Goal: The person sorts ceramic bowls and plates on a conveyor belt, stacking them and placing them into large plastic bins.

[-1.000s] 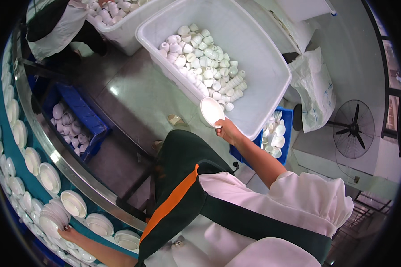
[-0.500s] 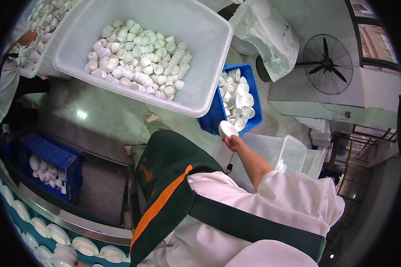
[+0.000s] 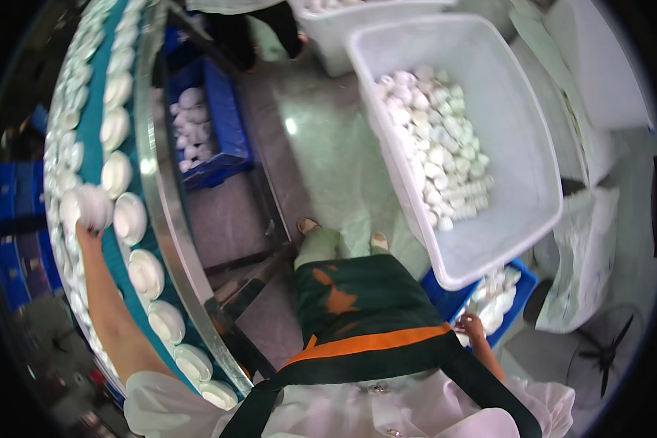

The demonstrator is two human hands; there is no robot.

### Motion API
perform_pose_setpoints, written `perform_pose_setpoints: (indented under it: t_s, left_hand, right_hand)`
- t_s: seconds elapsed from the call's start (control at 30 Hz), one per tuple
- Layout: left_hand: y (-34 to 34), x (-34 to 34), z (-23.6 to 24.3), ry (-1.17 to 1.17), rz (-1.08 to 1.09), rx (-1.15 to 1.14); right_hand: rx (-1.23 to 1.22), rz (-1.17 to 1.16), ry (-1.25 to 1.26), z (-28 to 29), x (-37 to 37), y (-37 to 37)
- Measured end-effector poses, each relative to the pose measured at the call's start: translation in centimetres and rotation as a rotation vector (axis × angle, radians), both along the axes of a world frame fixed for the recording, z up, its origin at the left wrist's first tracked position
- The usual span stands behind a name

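On the curved teal conveyor (image 3: pixel 91 136) at left, rows of white dishes (image 3: pixel 145 274) lie along the metal rail. My left hand (image 3: pixel 90 228) grips a stack of white plates (image 3: pixel 87 207) on it, the fingers partly hidden by the stack. At lower right, my right hand (image 3: pixel 471 326) is at a blue crate (image 3: pixel 518 310) of white bowls (image 3: pixel 495 296), its fingers loosely bent and apart, with nothing clearly held.
A large white tub (image 3: pixel 522 131) of small white cups stands ahead right. A blue crate (image 3: pixel 233 146) of white ware sits under the rail. Another person's dark-trousered legs (image 3: pixel 285 29) are at the top. A fan (image 3: pixel 606 350) and white sack (image 3: pixel 577 270) are at right.
The view has swung toward the conveyor, bringing my left arm into full sight. My right hand has lowered into the blue crate, and the bowl it held is no longer clearly in it.
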State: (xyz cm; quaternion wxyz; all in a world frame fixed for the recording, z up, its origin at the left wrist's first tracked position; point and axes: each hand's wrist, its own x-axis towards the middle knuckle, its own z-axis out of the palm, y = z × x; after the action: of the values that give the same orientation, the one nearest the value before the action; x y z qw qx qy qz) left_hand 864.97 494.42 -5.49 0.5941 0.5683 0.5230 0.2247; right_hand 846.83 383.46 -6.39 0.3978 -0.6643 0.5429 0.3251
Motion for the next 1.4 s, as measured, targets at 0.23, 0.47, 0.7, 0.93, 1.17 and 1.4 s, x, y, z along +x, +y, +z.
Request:
perform_pose_setpoints:
  t_s: [0.23, 0.47, 0.7, 0.93, 1.17, 1.4]
  left_hand:
    - [-14.6, 5.7, 7.5, 0.036, 0.331, 0.19]
    - [-20.4, 8.9, 11.8, -0.155, 0.408, 0.133]
    - [-19.3, 13.3, 10.0, -0.248, 0.459, 0.139]
    - [-18.6, 16.4, 9.3, -0.215, 0.556, 0.126]
    - [-19.0, 19.0, 8.9, -0.073, 0.699, 0.11]
    - [-11.5, 9.5, 3.7, -0.273, 1.224, 0.001]
  right_hand:
    - [0.373, 0.913, -0.419, 4.6, 28.2, 27.0]
    - [0.852, 1.523, -1.102, 14.4, 45.5, 63.0]
    - [0.911, 1.997, -1.305, 15.0, 54.6, 92.8]
    - [0.758, 2.594, -1.464, 7.4, 54.6, 115.5]
    - [0.576, 2.694, -1.56, 1.6, 48.8, 123.7]
    - [1.332, 2.537, -1.124, 1.5, 55.4, 121.7]
